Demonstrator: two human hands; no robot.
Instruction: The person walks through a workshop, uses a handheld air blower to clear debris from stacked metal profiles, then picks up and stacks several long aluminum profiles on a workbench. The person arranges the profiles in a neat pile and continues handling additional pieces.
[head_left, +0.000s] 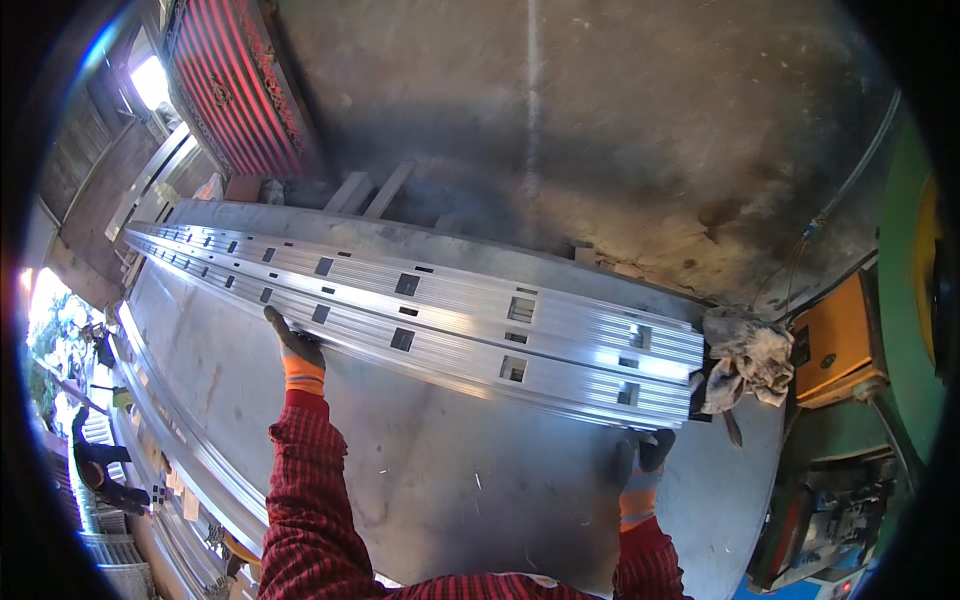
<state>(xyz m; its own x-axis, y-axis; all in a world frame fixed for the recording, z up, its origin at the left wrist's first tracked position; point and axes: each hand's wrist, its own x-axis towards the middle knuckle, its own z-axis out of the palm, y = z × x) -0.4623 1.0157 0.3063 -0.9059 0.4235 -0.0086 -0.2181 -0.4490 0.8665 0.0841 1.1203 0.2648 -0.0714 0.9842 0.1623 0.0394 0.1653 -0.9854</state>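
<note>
Several long silver aluminium profiles (430,315) with square cut-outs lie side by side on a grey metal table (440,470), running from the far left to the right. My left hand (295,352), in a dark glove with an orange cuff, grips the near edge of the nearest profile around its middle. At the right end of the same profile, my right hand (645,465), gloved the same way, holds the near edge. Both forearms wear red checked sleeves.
A crumpled grey rag (748,358) lies at the right end of the profiles. An orange box (840,340) and green machinery (905,300) stand to the right. More profiles (170,440) are stacked along the left table edge. A red ornate panel (235,85) leans at the back.
</note>
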